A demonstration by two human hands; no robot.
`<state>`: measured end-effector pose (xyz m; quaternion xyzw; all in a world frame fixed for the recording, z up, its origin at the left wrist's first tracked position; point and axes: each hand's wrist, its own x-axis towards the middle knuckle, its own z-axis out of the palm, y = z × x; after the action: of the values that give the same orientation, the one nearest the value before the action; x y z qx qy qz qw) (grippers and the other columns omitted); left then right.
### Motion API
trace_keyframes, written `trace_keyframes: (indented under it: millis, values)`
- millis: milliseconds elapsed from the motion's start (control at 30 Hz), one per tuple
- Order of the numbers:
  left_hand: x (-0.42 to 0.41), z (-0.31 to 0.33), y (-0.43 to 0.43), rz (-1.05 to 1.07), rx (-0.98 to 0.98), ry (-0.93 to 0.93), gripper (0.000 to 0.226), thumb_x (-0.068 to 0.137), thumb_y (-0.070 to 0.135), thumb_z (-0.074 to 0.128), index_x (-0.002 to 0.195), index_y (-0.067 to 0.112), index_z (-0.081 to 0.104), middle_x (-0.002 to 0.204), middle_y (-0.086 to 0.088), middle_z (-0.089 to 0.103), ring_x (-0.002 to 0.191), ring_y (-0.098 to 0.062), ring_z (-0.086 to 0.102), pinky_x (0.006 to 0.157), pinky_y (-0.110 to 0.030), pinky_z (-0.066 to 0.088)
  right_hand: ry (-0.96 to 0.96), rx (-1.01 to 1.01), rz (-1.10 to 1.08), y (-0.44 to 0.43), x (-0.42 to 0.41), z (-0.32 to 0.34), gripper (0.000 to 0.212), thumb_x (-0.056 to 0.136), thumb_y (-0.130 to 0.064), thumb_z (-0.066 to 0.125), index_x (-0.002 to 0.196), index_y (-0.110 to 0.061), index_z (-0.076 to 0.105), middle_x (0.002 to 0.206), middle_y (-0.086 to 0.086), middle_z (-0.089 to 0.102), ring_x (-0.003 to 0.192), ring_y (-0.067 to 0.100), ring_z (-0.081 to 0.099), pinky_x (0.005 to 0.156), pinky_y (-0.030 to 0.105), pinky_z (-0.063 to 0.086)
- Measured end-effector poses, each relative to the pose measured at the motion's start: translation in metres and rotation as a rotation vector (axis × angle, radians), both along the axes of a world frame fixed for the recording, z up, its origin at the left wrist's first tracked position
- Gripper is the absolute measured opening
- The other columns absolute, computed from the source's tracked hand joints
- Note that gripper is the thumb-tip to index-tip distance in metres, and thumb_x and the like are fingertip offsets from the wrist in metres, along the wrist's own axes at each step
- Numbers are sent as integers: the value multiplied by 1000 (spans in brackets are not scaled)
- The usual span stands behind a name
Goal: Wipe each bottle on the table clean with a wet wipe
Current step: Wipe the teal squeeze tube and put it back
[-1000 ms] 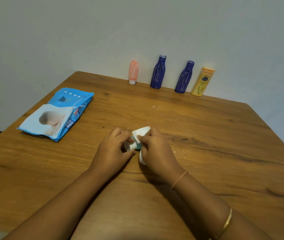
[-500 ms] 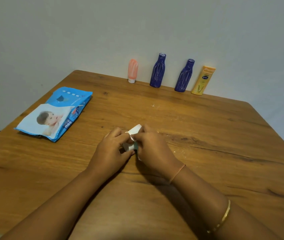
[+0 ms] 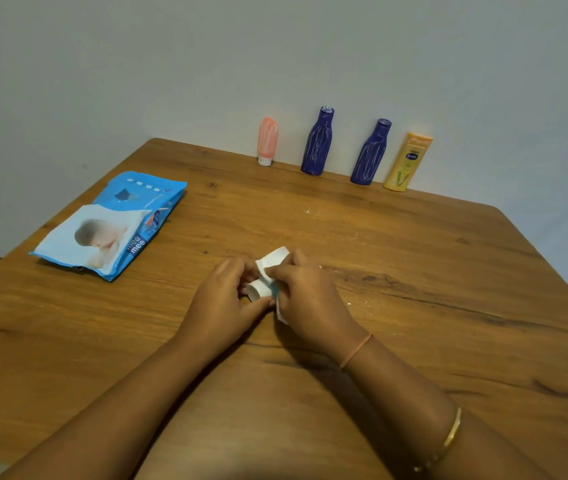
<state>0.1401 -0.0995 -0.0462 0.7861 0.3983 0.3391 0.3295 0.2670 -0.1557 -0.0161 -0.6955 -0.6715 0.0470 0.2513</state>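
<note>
At the middle of the wooden table (image 3: 431,271), my left hand (image 3: 222,299) grips a small white bottle (image 3: 257,289) by its round end. My right hand (image 3: 310,299) pinches a white wet wipe (image 3: 274,259) wrapped over the bottle's other part. Most of the bottle is hidden by the wipe and my fingers. Along the far edge by the wall stand a pink tube (image 3: 267,140), two dark blue bottles (image 3: 318,142) (image 3: 371,152) and a yellow lotion bottle (image 3: 408,162), all upright and out of my hands' reach.
A blue wet-wipe pack (image 3: 113,223) lies flat at the table's left, close to the edge. A plain wall rises right behind the row of bottles. Bare wood lies between my hands and that row.
My right hand has rubbed the wipe along the small bottle, and the bottle's white round end shows again beside my left fingers. Both hands stay in the same spot.
</note>
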Motion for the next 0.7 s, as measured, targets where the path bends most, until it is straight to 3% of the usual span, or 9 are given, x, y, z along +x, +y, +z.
trace_keyframes:
  millis: [133,267,533,700]
  values:
    - [0,2,0,-24,97,49,36,66,19,81,92,21,57,89,20,50,85,4,51,65,-11,43,43,-23,-88,7,19,-4,33,91,-8,48,120,-14,62,101,1,47,86,9,40,67,15,24]
    - [0,5,-2,-13,69,54,40,68,20,80,94,23,50,91,24,47,86,10,49,64,-6,42,34,-85,-270,20,38,-3,36,93,-8,48,128,-14,56,112,7,52,96,17,48,71,20,31]
    - [0,0,-1,-19,86,9,34,70,18,76,86,19,46,87,5,59,79,-9,57,65,-33,50,51,90,1,0,-8,-8,25,86,-6,52,105,-9,68,94,4,46,83,20,49,68,25,36]
    - [0,2,-3,-42,129,34,44,66,11,79,79,25,40,83,12,54,83,-5,54,61,-15,44,58,19,-234,19,33,-11,34,88,-3,49,119,-12,62,103,8,50,93,23,51,78,31,44]
